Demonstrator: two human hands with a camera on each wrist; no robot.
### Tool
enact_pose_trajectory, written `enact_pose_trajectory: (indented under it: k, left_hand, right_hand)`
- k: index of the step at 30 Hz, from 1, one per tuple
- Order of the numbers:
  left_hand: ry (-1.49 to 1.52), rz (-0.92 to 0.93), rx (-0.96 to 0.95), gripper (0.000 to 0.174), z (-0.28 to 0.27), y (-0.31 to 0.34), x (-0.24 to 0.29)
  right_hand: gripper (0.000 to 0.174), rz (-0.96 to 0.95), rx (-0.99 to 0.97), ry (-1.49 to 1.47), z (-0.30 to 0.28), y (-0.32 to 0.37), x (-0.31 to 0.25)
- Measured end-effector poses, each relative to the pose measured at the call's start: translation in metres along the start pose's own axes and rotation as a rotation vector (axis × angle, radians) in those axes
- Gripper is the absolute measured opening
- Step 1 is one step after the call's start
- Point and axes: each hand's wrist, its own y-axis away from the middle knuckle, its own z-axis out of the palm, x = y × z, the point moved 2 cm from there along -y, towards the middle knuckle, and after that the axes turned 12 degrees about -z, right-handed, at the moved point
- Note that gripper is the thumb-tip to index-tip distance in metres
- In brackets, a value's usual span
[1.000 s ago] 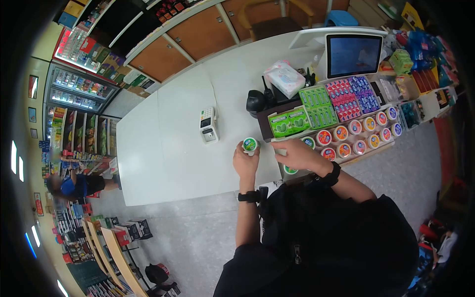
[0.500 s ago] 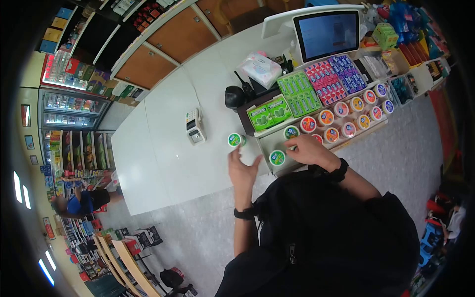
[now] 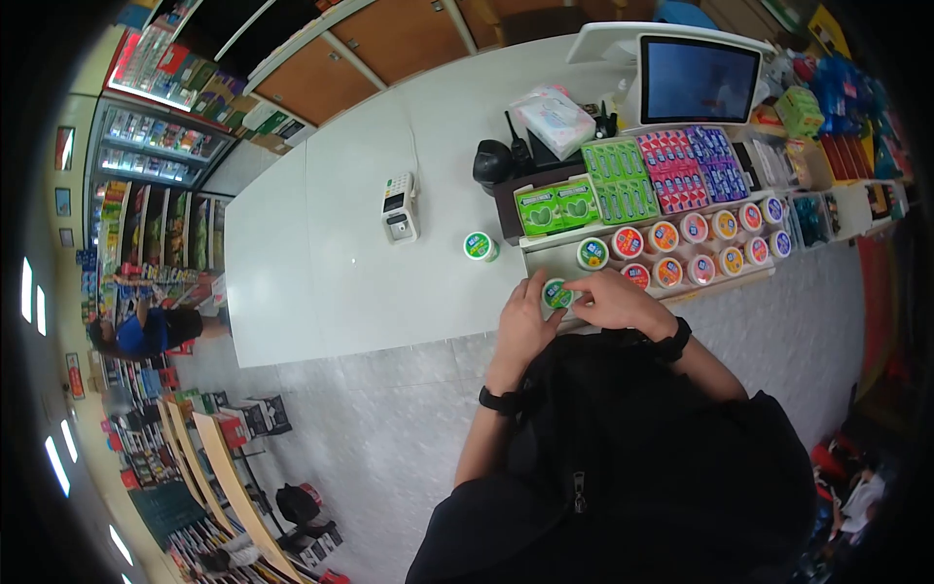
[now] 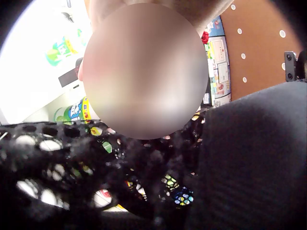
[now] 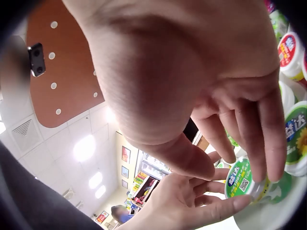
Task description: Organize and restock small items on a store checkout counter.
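Note:
A round tub with a green lid is held at the near edge of the display rack. My left hand cups it from the left, thumb above and fingers below. My right hand has its fingertips on the tub's right side. In the right wrist view the right hand curls down onto the green tub, and the left hand reaches in under it. A second green tub stands alone on the white counter. A third sits in the rack.
The rack holds rows of red, orange and purple tubs, with green and red gum packs behind them. A card terminal stands on the counter, and a screen at the back right. Another person stands far left among shelves.
The left hand let go of the tub on the counter and moved right to the rack. The right hand picked a second green tub from the rack, and both hands now hold it.

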Motion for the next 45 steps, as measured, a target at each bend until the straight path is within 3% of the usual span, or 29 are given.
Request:
enact_pose_trajectory:
  k: [4, 6, 9, 13, 16, 18, 21, 26, 29, 33, 35, 36, 38, 45]
  left_hand:
    - [0.009, -0.057, -0.018, 0.073, -0.002, 0.001, -0.004]
    - [-0.044, 0.019, 0.031, 0.077, 0.000, 0.000, -0.005]
    - [-0.068, 0.123, 0.039, 0.072, -0.001, -0.002, -0.003]
    - [-0.121, 0.137, 0.068, 0.070, 0.008, -0.008, -0.005]
    - [-0.059, 0.096, 0.128, 0.067, 0.002, -0.009, -0.004]
    - [0.210, 0.047, 0.157, 0.060, -0.010, -0.008, -0.002]
    - [0.406, 0.019, 0.255, 0.058, -0.033, -0.001, -0.002]
    - [0.343, -0.014, 0.391, 0.058, -0.057, 0.014, -0.017]
    - [0.391, -0.141, 0.346, 0.060, -0.055, 0.015, -0.043]
    - [0.334, -0.173, 0.301, 0.060, -0.043, 0.010, -0.070]
    - [0.336, -0.172, 0.275, 0.062, -0.036, 0.001, -0.084]
    - [0.329, -0.161, 0.240, 0.064, -0.034, -0.004, -0.091]
    - [0.326, -0.120, 0.215, 0.064, -0.031, -0.013, -0.103]
    - [0.282, -0.043, 0.195, 0.062, -0.031, -0.038, -0.125]
  right_hand:
    - [0.042, -0.014, -0.010, -0.079, 0.004, -0.007, 0.000]
    - [0.044, -0.009, -0.051, -0.072, 0.007, -0.011, 0.002]
    - [0.049, -0.007, 0.062, -0.266, 0.012, -0.011, 0.007]
    - [0.053, 0.030, 0.082, -0.296, 0.014, -0.009, 0.015]
    - [0.055, 0.041, 0.124, -0.391, 0.009, -0.007, 0.008]
    - [0.056, 0.049, 0.149, -0.470, 0.004, -0.006, -0.003]
    - [0.065, -0.099, 0.074, -0.442, -0.008, -0.009, -0.025]
    - [0.070, -0.217, -0.001, -0.452, 0.013, -0.037, -0.042]
    - [0.063, -0.152, -0.053, -0.567, 0.033, -0.059, -0.042]
    - [0.056, -0.154, -0.077, -0.645, 0.063, -0.088, -0.023]
    - [0.048, 0.129, -0.197, -0.746, 0.071, -0.096, -0.018]
    - [0.048, 0.132, -0.195, -0.747, 0.076, -0.099, -0.019]
    - [0.044, 0.180, -0.025, -0.756, 0.083, -0.103, -0.018]
    - [0.043, 0.270, 0.135, -0.805, 0.092, -0.124, -0.024]
